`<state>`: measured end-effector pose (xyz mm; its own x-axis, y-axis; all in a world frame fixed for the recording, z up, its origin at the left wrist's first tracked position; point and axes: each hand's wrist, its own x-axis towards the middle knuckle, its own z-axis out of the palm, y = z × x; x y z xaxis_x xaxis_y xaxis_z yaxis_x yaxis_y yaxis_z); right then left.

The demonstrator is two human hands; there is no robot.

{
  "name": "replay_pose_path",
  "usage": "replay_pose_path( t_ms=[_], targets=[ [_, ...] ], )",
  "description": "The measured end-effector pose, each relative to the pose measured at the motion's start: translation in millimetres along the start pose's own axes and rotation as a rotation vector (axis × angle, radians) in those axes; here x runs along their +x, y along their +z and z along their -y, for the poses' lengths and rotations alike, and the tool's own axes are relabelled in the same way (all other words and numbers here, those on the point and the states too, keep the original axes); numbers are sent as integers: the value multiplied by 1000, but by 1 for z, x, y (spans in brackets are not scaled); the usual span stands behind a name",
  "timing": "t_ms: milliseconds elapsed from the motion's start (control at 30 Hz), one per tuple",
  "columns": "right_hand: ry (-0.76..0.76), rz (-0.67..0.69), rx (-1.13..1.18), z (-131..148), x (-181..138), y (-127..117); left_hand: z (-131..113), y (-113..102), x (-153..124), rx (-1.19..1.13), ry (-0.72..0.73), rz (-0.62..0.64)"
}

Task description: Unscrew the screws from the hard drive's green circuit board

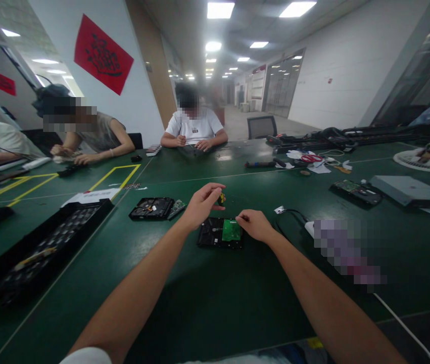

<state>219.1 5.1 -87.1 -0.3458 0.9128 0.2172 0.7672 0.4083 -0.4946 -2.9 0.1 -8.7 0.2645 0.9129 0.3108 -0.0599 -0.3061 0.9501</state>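
A dark green tabletop carries everything within reach, thin pale lines running across it. The long black tray at the left slants away from the person, its floor broken up by rows of lighter patches. Toward the right edge sits a flat grey box, well apart from the work.

The two hands are apart from each other, at the middle of the tabletop. The left one is raised above the far side of the work, closed around a small tool; the right one comes in from the right with its fingertips bunched at the corner of the work, and whether they grip anything I cannot tell.

Between and below them lies the black drive, flat on the tabletop straight in front of the person, its longer side running left to right. Its casing is dark, roughly rectangular, with small bright dots along the edges, a paler round spot near the middle and a little whitish mark below that.

The green circuit board covers much of the drive's right part, squarish and far brighter than the casing, with a pale strip near its far edge.

Smallest is the yellow-and-black tool, upright in the left fingers; its tip is too blurred to make out.
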Motion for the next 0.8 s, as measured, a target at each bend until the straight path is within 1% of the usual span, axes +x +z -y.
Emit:
replay_pose_path(
  t_ms=[133, 233, 367, 433, 500, 667, 733, 800],
  targets=[
    [2, -3, 3, 0, 0, 0, -1, -1, 0, 189, 44, -58],
    [2, -5, 3, -1, 1, 0, -2, -1, 0, 234, 62, -47],
    [-1, -2, -1, 0, 1, 0, -5, 0, -1, 180, 46, 69],
    [-1, -4, 1, 0, 1, -1, -6, 1, -1, 132, 39, 96],
    [-1, -3, 3, 1, 0, -1, -4, 2, 0, 117, 52, 80],
    [-1, -14, 0, 1, 0, 0, 4, 1, 1, 145, 76, -41],
    [0, -20, -4, 0, 1, 0, 7, 0, 1, 112, 59, -45],
    [3, -20, -7, 0, 1, 1, 9, 0, 2, 77, 51, -23]
  ],
)
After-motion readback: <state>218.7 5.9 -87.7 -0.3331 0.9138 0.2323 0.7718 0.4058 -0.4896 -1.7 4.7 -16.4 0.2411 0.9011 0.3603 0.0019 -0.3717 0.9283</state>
